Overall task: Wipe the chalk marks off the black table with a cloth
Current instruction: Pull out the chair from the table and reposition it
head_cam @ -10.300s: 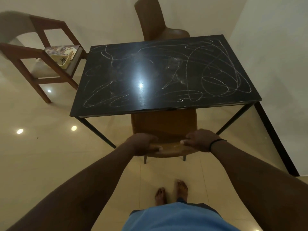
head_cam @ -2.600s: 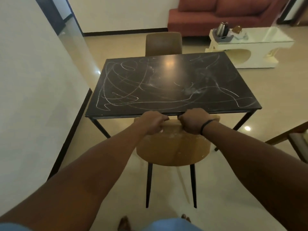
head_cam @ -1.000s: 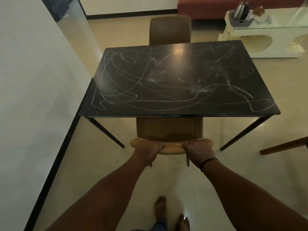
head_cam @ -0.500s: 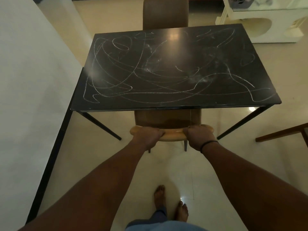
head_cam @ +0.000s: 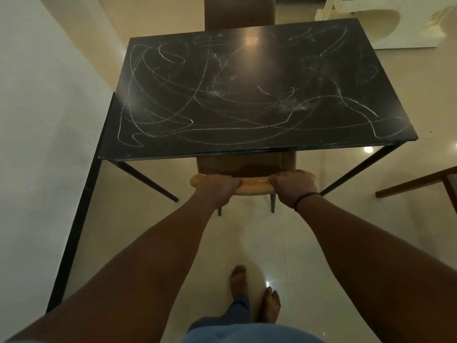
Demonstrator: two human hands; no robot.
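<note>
Glossy cream tile floor point(head_cam: 247, 233) nearest, w/ both hands, left hand point(head_cam: 215, 188) & right hand point(head_cam: 294, 186), fingers curled tight over the tan curved chair back point(head_cam: 252, 187) tucked under the table's near edge. Beyond, black rectangular table point(head_cam: 247, 144) is covered edge to edge in white chalk scribbles point(head_cam: 197, 105); no cloth in view, so wiping looks not yet begun, all left to do.

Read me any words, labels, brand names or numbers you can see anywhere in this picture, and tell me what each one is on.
None can be read.
The white chalk marks on the black rectangular table are loose scribbles, not letters or digits.
The tan wooden chair gripped by both hands shows no label.
</note>
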